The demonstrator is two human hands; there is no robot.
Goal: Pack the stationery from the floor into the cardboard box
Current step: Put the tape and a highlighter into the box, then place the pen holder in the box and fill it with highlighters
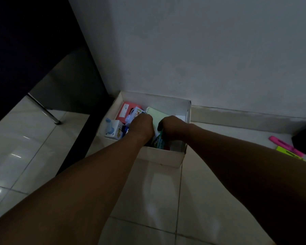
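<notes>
A white cardboard box sits on the pale tiled floor in the middle of the frame, its far side close against the grey wall. Both bare arms reach from the bottom of the frame into the box.

The left hand is down inside, knuckles up, with its fingers bent over the things in there — I cannot tell if it grips any of them. The right hand is just beside it, fingers curled down onto a small teal and white packet near the front wall of the box; it is too dark to say if it really pinches it.

Inside the box, toward the upper left, lies a flat pink box. A pale green spiral notebook lies behind the hands, and a small white carton with a blue picture stands at the left side.

At the right edge of the frame, still on the floor — a pink highlighter pen and a yellow-green highlighter pen lie touching, side by side. A shiny metal leg stands on the floor at the left.
</notes>
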